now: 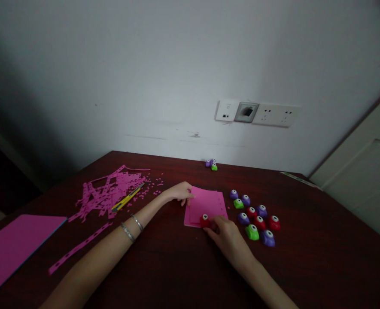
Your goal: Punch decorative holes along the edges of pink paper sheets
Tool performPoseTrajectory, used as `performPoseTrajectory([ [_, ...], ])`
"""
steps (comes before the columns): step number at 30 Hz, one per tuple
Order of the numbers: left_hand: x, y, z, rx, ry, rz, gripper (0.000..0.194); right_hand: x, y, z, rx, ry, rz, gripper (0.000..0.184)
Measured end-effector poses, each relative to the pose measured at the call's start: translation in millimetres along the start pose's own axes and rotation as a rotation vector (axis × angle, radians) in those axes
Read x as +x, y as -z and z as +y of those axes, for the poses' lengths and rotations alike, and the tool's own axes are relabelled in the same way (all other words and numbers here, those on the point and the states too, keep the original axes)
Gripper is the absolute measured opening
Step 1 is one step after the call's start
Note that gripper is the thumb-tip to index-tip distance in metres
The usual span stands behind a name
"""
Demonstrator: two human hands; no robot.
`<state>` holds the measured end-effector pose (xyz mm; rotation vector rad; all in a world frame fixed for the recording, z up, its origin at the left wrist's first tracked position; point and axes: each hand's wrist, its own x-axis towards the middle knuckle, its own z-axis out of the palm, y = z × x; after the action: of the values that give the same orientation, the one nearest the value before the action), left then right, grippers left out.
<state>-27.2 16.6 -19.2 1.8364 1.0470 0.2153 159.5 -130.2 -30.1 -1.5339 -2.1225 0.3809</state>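
A small stack of pink paper sheets (208, 201) lies on the table in front of me, with a few small holes along its right edge. My left hand (181, 192), with two bracelets on the forearm, pinches the stack's upper left edge between thumb and fingers. At the lower edge sits a red craft punch (204, 220) with a white and black top. My right hand (224, 231) has its fingers closed around the right side of that punch. Whether the paper is inside the punch's slot I cannot tell.
Several purple, green and red craft punches (259, 222) stand to the right; a few more (213, 165) are by the wall. Leftward lie punched pink strips (107, 193), paper bits, a yellow utility knife (127, 198), a loose strip (80, 246) and a larger pink paper stack (16, 249).
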Motion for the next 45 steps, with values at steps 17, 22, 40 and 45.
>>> performPoseTrajectory([
  [17, -8, 1.2, 8, 0.098, 0.063, 0.068, 0.027, 2, 5, -2, 0.039, -0.041, 0.015, 0.01],
  [22, -21, 19.1, 17, 0.3, 0.141, 0.243, 0.038, 10, 27, 7, 0.319, -0.274, -0.124, 0.03],
  [40, -39, 5.0, 51, 0.11, 0.059, -0.271, 0.036, 58, 39, 1, 0.519, -0.265, -0.639, 0.046],
  [45, -41, -1.8, 53, 0.081, 0.081, -0.38, 0.046, 60, 33, 3, 0.509, -0.279, -0.646, 0.047],
])
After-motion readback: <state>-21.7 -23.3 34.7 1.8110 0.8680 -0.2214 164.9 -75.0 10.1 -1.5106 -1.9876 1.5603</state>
